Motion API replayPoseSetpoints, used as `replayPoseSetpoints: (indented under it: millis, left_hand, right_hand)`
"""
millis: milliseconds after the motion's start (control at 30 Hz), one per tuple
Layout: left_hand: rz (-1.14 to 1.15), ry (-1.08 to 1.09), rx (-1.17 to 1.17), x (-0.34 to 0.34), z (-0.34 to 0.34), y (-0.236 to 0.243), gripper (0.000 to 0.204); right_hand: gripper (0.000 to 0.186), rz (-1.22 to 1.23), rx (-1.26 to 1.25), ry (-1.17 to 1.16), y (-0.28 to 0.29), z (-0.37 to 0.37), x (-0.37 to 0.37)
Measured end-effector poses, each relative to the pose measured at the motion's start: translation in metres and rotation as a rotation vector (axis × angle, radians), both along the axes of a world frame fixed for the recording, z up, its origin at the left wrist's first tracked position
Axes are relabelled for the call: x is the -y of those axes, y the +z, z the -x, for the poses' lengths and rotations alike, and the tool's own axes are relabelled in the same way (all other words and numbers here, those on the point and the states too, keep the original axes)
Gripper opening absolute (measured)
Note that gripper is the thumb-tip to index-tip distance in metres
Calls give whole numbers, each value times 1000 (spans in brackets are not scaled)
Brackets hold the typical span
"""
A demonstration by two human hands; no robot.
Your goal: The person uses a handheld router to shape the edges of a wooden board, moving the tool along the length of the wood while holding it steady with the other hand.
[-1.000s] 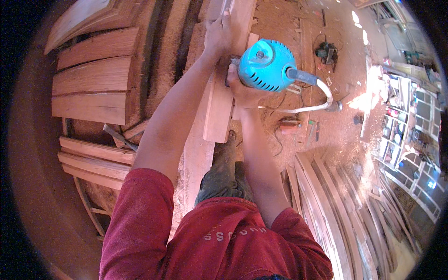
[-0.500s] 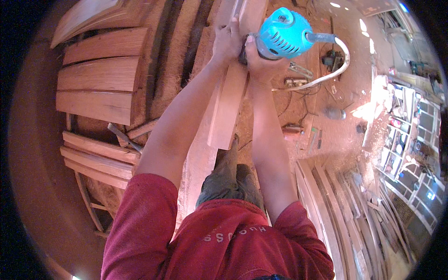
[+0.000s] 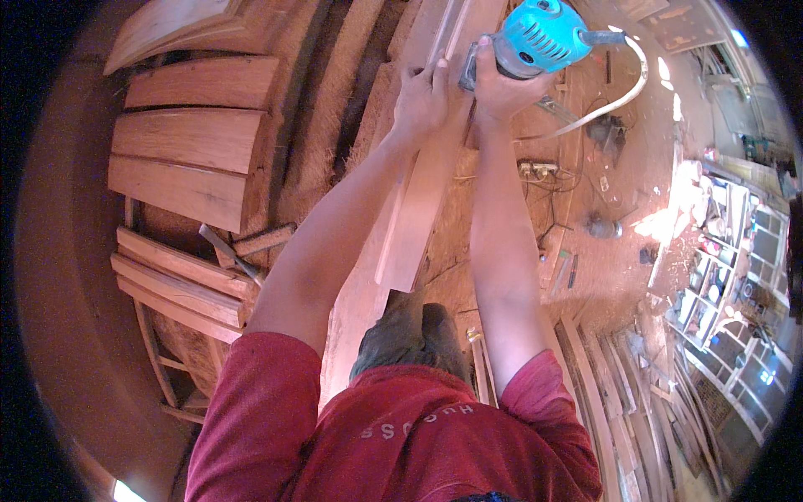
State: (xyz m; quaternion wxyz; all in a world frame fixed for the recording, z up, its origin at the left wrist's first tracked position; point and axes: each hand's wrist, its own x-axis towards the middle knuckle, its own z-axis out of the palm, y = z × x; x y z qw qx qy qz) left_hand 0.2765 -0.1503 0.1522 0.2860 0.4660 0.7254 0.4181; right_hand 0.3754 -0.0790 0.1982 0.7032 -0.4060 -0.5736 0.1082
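Note:
A blue trim router (image 3: pixel 544 38) with a dark base sits at the right edge of a long wooden board (image 3: pixel 411 222). My right hand (image 3: pixel 505 90) wraps round its lower body, thumb up along the base. My left hand (image 3: pixel 421 105) bears down on the same board, left of the router and a short way apart from it. Its fingers bend over the wood, with one fingertip pointing forward. The board runs from near my knees to the far edge of the view. The router's bit and cutting point are hidden.
A pale cord (image 3: pixel 629 94) loops from the router toward a socket strip (image 3: pixel 537 170) on the dusty floor. Stacked wooden panels (image 3: pixel 188 138) stand at the left. Long wood strips (image 3: pixel 606 376) lie at the lower right, below a cluttered shelf (image 3: pixel 719 243).
Router and right hand have moved right and slightly nearer the upper edge. My left hand is now farther from the router and a little lower in view. The view has shifted slightly.

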Motion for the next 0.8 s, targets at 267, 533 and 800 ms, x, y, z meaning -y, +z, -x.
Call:
replayPoseSetpoints:
  millis: [267, 533, 800]
  left_hand:
    - [3, 13, -10, 3, -1, 8, 55]
    - [37, 38, 14, 9, -5, 15, 52]
    - [49, 33, 37, 10, -4, 15, 52]
  right_hand:
    - [89, -41, -55, -27, 0, 9, -47]
    - [97, 12, 54, -16, 7, 9, -75]
    - [97, -44, 43, -66, 7, 15, -121]
